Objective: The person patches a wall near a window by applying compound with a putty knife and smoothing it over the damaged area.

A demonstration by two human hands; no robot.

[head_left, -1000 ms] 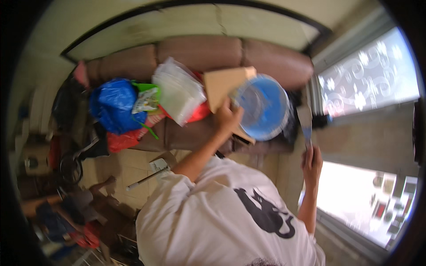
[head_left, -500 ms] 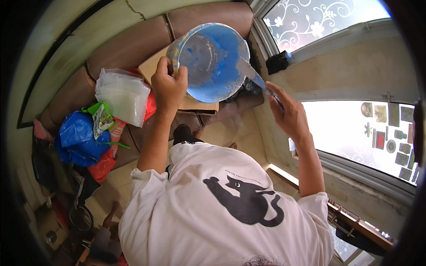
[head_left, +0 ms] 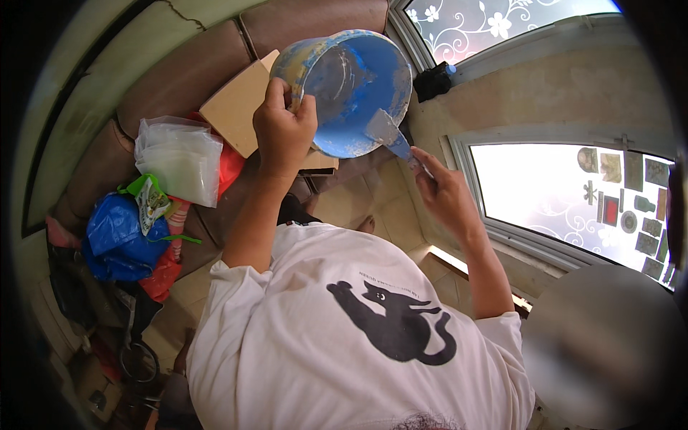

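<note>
My left hand (head_left: 285, 129) grips the near left rim of a round bucket (head_left: 380, 72), whose blue inside is streaked with grey and white residue and tilts toward me. In my right hand (head_left: 437, 186) is a scraper (head_left: 383, 127) with a wide, grey-caked blade, which lies over the lower right inside of the bucket; whether it touches the wall I cannot tell. Beige cardboard (head_left: 233, 107) lies on the sofa behind the bucket, partly hidden by it and my left hand.
A brown sofa (head_left: 172, 64) bears clear plastic sheets (head_left: 175, 165), red bags and a blue bag (head_left: 122, 236). Windows (head_left: 545, 186) and a small black item on a sill (head_left: 432, 86) are at the right. A blurred grey shape (head_left: 602, 351) fills the lower right.
The bucket has risen in view and tilted further. My right hand has brought the scraper up from beside the bucket to inside it. The blurred shape has appeared at lower right.
</note>
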